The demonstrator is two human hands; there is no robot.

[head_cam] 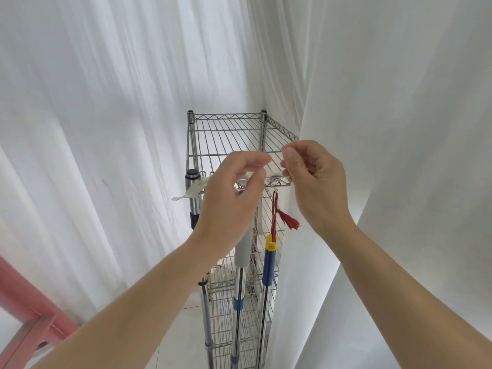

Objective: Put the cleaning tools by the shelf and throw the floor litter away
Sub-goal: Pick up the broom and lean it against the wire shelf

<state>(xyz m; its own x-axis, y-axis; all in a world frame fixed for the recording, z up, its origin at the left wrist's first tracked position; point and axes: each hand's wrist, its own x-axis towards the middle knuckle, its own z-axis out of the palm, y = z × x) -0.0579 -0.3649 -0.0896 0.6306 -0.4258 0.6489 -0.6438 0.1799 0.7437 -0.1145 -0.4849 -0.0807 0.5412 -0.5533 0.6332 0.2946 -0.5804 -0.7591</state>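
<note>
Standing at the front of the wire shelf (229, 134), three cleaning tools (269, 262) look stowed, while the left hand (231, 187) and right hand (316, 182) curl their fingertips at its top edge, pinching what I cannot tell; the floor litter, unseen, seems still to do.

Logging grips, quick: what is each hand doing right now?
Left hand: fingertips pinched together; holding what cannot be told.
Right hand: fingertips pinched together; holding what cannot be told.
</note>
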